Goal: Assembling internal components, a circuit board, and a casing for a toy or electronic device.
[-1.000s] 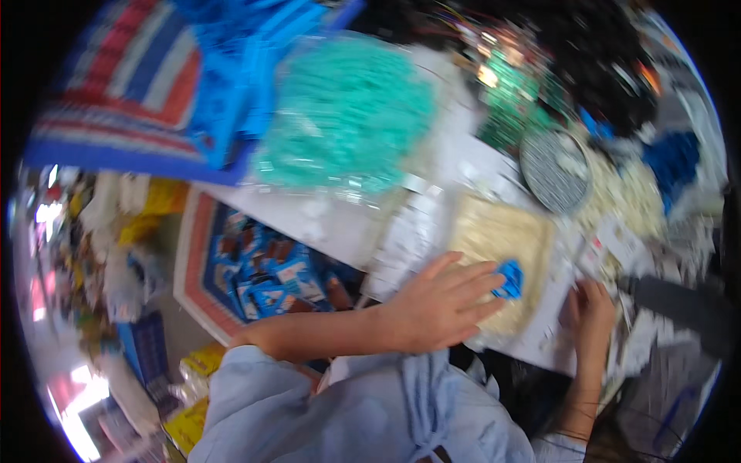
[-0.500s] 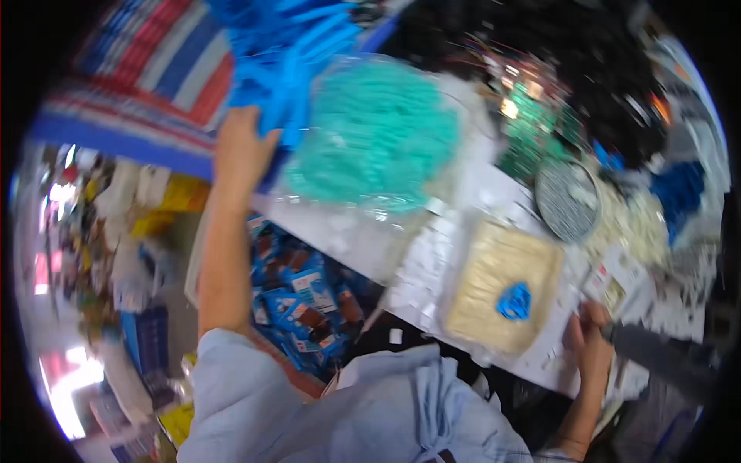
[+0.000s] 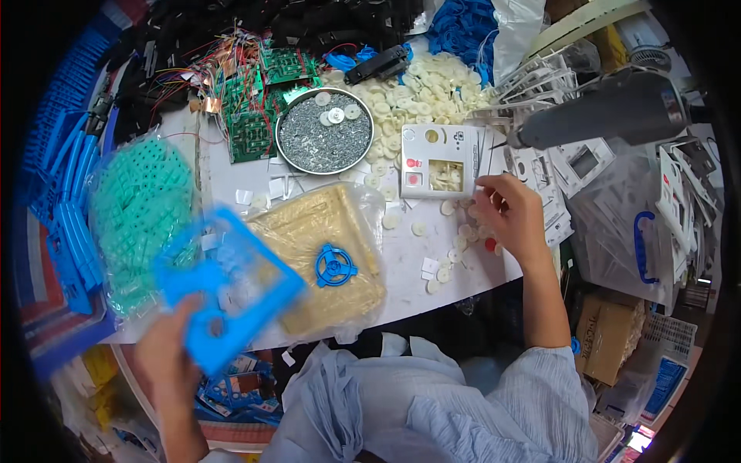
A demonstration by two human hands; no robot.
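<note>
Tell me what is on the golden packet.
A blue wheel-shaped part lies on the golden packet; the blue frame in the left hand partly hides its left side.

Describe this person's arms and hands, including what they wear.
The right hand is bare, with no glove or watch visible. The right sleeve, light blue and crinkled, ends around the elbow. The left hand looks ungloved, though blurred; just a sliver of light blue left sleeve shows.
</note>
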